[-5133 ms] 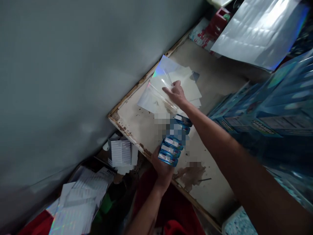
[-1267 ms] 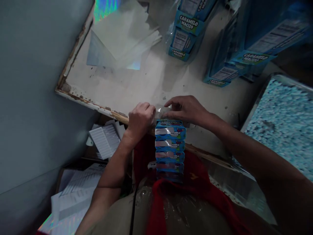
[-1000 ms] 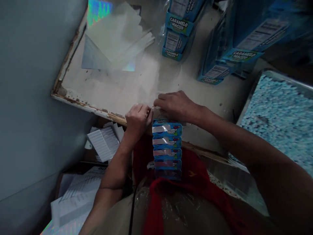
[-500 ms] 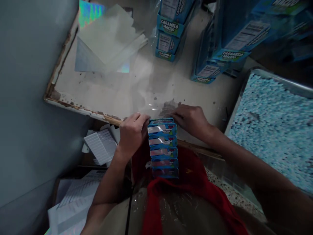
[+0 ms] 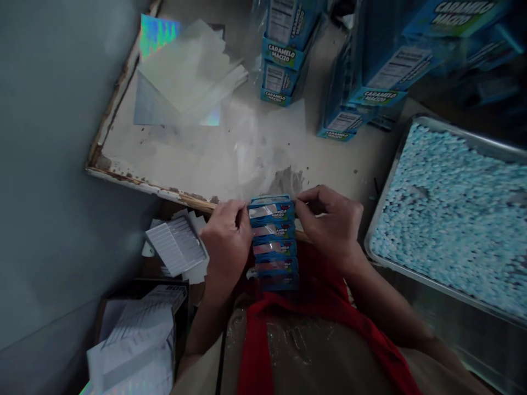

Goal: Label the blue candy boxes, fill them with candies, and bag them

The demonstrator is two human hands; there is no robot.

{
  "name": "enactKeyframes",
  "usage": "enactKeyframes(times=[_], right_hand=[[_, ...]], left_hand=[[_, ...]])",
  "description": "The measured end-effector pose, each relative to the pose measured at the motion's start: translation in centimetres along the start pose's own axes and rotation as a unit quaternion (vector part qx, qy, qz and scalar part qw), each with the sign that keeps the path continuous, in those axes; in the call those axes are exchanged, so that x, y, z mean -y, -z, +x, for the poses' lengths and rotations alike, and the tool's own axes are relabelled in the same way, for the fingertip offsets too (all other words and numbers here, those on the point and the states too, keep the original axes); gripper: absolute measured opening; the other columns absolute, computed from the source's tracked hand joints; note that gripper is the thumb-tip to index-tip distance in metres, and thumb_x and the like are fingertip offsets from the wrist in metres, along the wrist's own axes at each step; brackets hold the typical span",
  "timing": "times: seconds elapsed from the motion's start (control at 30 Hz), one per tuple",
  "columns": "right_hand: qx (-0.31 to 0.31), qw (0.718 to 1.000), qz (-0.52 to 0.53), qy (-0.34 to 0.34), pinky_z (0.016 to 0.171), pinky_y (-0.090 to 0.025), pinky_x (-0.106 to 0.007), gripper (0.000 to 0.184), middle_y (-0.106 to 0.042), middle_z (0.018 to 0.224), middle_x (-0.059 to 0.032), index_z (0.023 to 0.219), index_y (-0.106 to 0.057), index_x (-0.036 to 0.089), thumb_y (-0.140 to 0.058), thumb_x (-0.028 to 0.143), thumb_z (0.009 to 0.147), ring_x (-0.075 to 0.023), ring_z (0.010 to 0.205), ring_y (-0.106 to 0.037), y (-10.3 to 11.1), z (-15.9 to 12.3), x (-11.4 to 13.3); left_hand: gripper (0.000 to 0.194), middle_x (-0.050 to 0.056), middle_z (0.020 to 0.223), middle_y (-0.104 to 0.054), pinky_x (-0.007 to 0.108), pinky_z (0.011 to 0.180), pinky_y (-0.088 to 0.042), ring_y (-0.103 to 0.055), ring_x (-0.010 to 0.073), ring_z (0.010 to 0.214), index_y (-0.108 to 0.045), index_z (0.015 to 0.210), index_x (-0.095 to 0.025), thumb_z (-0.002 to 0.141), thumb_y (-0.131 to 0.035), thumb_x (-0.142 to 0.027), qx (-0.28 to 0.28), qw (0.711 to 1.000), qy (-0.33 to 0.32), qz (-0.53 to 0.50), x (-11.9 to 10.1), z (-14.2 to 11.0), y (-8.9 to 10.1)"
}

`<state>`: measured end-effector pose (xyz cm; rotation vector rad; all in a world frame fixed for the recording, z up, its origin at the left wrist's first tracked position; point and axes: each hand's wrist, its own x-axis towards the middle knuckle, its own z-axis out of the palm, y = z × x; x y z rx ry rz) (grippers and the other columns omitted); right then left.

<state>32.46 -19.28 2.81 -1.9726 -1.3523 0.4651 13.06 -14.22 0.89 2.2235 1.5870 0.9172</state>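
A row of several small blue candy boxes [image 5: 274, 248] printed "Caramelo Macizo" stretches from the table edge toward my red apron. Clear plastic film [image 5: 269, 129], hard to make out, spreads on the table beyond their far end. At the far left corner of the row, my left hand [image 5: 228, 233] is closed, its thumb and finger pinching the film's edge against the boxes. My right hand [image 5: 331, 222] pinches at the far right corner, with thumb and forefinger together and the other fingers curled. What lies inside both pinches is mostly hidden.
Stacked blue display boxes [image 5: 278, 60] stand at the back, and more [image 5: 370, 93] at the right. A metal tray [image 5: 368, 241] of pale blue pieces sits on the right. Sheets of paper [image 5: 185, 71] lie back left. Below the table edge are loose papers [image 5: 177, 247] and a box of papers [image 5: 140, 334].
My right hand has drawn back a little and to the right, its fingers now at the row's far corner. My left hand has come slightly nearer my body. The view has shifted slightly.
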Motion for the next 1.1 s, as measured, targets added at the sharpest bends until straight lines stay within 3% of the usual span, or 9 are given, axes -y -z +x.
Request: enactKeyframes(times=[0.1,0.2,0.33,0.57,0.7,0.87,1.0,1.1], right_hand=[[-0.025,0.999,0.026,0.018,0.061,-0.058,-0.033,0.023,-0.075,0.074,-0.0034,0.079,-0.072,0.026,-0.061,0.033,0.099,-0.0199,0.064,-0.071,-0.4,-0.1,0.1],[-0.05,0.995,-0.028,0.078,0.072,-0.064,-0.037,0.029,-0.079,0.083,-0.0077,0.079,-0.075,0.027,-0.059,0.033,0.104,-0.0221,0.074,-0.077,-0.9,-0.5,-0.5],[0.014,0.989,-0.093,0.117,0.081,-0.068,-0.042,0.024,-0.084,0.095,-0.0092,0.092,-0.084,0.035,-0.065,0.037,0.105,-0.0276,0.089,-0.083,-0.7,-1.3,-2.3],[0.001,0.977,-0.084,0.195,0.077,-0.068,-0.036,0.023,-0.085,0.091,-0.0028,0.092,-0.084,0.036,-0.065,0.037,0.106,-0.0209,0.081,-0.082,-0.5,-2.9,-4.7],[0.028,0.976,-0.055,0.207,0.083,-0.068,-0.039,0.022,-0.085,0.096,-0.0067,0.097,-0.085,0.034,-0.065,0.032,0.105,-0.0235,0.088,-0.082,-1.4,-2.9,-5.4],[0.018,0.979,-0.055,0.193,0.08,-0.066,-0.039,0.026,-0.084,0.095,-0.0067,0.097,-0.083,0.034,-0.059,0.035,0.108,-0.0225,0.085,-0.08,-2.3,-2.2,-5.6],[0.034,0.978,-0.042,0.2,0.084,-0.064,-0.037,0.032,-0.085,0.097,-0.0068,0.093,-0.081,0.033,-0.053,0.029,0.11,-0.0213,0.087,-0.08,-2.3,-2.4,-5.8],[0.041,0.967,-0.013,0.25,0.085,-0.062,-0.034,0.033,-0.085,0.097,-0.0086,0.091,-0.08,0.028,-0.053,0.021,0.109,-0.0203,0.088,-0.079,-1.9,-3.1,-6.2]], left_hand=[[0.018,0.0,0.08,-0.075,0.028,0.072,-0.054,-0.071,0.0162,0.075,-0.072,0.086,-0.022,0.103,-0.068,-0.019,0.012,1.0,0.009,-0.024,-0.2,0.6,0.3],[0.018,0.001,0.082,-0.076,0.029,0.077,-0.056,-0.073,0.0169,0.078,-0.073,0.088,-0.022,0.104,-0.065,-0.018,-0.045,0.999,0.004,-0.014,-0.2,0.1,-0.2],[0.013,0.006,0.089,-0.08,0.031,0.082,-0.06,-0.077,0.0189,0.085,-0.077,0.1,-0.023,0.107,-0.066,-0.023,-0.115,0.993,-0.004,0.0,0.7,-1.8,-1.7],[0.012,0.006,0.093,-0.082,0.032,0.075,-0.065,-0.08,0.0199,0.083,-0.075,0.111,-0.026,0.1,-0.075,-0.021,-0.139,0.978,-0.14,0.062,3.9,-5.5,-1.5],[0.004,0.007,0.092,-0.079,0.034,0.078,-0.063,-0.078,0.0205,0.085,-0.069,0.107,-0.024,0.103,-0.07,-0.025,-0.147,0.982,-0.095,0.069,5.1,-4.9,-3.0],[0.02,0.003,0.081,-0.07,0.034,0.067,-0.052,-0.071,0.0209,0.076,-0.062,0.093,-0.026,0.109,-0.052,-0.023,-0.045,0.995,-0.063,0.068,5.5,-3.4,-5.0],[0.02,0.003,0.091,-0.068,0.035,0.066,-0.048,-0.071,0.0213,0.08,-0.057,0.093,-0.031,0.108,-0.054,-0.019,0.073,0.993,-0.082,0.049,5.2,-3.5,-3.8],[0.017,0.002,0.093,-0.067,0.034,0.064,-0.047,-0.071,0.019,0.08,-0.056,0.1,-0.03,0.107,-0.059,-0.014,0.136,0.979,-0.149,0.018,5.1,-3.8,-2.0]])
